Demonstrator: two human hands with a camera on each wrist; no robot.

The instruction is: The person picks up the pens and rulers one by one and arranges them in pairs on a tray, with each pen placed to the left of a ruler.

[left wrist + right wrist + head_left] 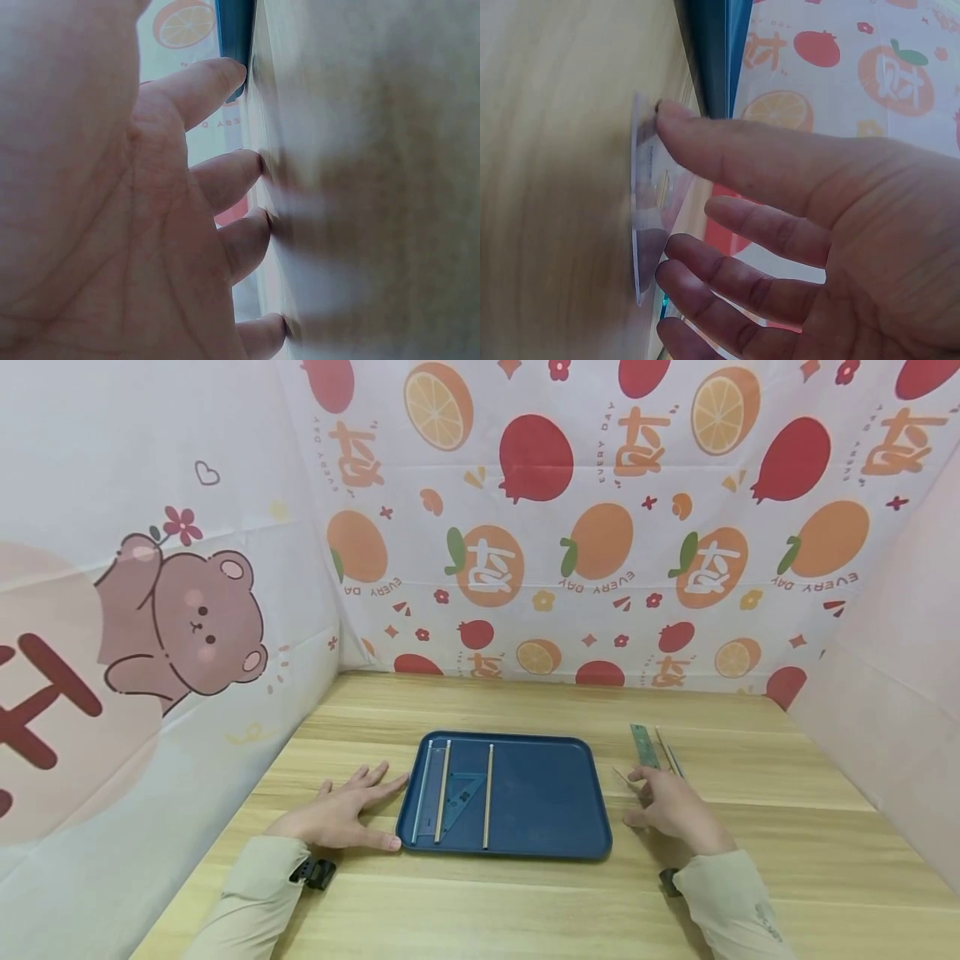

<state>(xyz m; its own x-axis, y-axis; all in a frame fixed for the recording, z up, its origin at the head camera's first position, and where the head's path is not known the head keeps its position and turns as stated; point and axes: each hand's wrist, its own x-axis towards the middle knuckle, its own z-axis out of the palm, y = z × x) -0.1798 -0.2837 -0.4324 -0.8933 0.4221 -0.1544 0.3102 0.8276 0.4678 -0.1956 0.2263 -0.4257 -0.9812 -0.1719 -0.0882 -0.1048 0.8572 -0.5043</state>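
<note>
A blue tray point(551, 802) lies on the table, holding a teal pencil point(422, 793), two gold pencils point(488, 797), a clear ruler point(431, 802) and a blue set square point(459, 806). My left hand point(348, 810) is spread flat at the tray's left side, thumb at its near corner and fingertips on the table. Right of the tray, my right hand point(675, 810) reaches over a clear plastic drawing piece point(649, 202). Its thumb and bent fingertips are at the piece's edges. Part of that piece is hidden behind the fingers.
Just beyond my right hand lie a green ruler point(643, 745), a thin light-brown stick point(663, 745) and a teal stick point(677, 763), their near ends partly covered by the hand. A fruit-printed cloth point(540, 635) hangs behind the wooden table point(480, 910), with cloth at both sides.
</note>
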